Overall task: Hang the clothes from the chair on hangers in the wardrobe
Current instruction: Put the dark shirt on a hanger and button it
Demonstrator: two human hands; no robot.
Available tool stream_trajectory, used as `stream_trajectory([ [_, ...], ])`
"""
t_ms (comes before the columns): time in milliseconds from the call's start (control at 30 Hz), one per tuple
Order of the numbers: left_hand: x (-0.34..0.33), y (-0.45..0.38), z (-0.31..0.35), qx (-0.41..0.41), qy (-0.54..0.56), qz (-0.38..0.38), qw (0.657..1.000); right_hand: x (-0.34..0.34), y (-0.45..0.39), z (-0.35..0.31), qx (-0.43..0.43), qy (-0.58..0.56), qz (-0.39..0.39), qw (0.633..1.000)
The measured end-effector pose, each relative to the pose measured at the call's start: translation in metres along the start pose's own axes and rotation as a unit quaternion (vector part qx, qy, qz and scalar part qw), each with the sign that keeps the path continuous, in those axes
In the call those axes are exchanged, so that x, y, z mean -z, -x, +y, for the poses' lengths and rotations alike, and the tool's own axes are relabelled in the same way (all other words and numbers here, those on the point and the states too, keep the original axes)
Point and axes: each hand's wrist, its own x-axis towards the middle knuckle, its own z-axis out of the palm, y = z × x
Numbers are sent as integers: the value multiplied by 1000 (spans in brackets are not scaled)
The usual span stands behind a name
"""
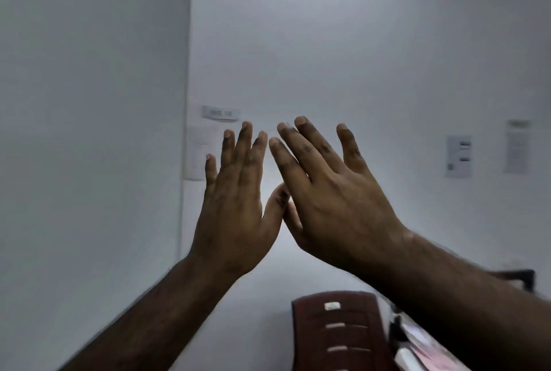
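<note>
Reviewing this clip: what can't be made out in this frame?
Head view only:
- Wardrobe and hangers: out of frame.
- Chair: only its dark red back shows, cut by the bottom edge; the right forearm hides its right side.
- Clothes: a blurred sliver beside the forearm.
- Wall papers: text too small and blurred.
- Left hand and right hand: open, holding nothing.

You can read nothing here: the small label (221, 113) on the far wall and the two printed sheets (459, 156) to the right are too blurred.
</note>
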Motion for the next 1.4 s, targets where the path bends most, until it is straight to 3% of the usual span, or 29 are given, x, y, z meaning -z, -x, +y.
stream_trajectory([
  [200, -84, -8, 69, -60, 96, -24, 993, 3, 66, 69, -53, 69, -75, 993],
  [533, -215, 21, 139, -81, 250, -98, 960, -22, 169, 136, -145, 140, -200, 959],
  [967, -384, 95, 177, -97, 353, -225, 903, -109, 298, 175, -300, 172, -304, 888],
  [1400, -558, 137, 301, -115, 386, -314, 860, -153, 455, 292, -410, 203, -400, 794],
])
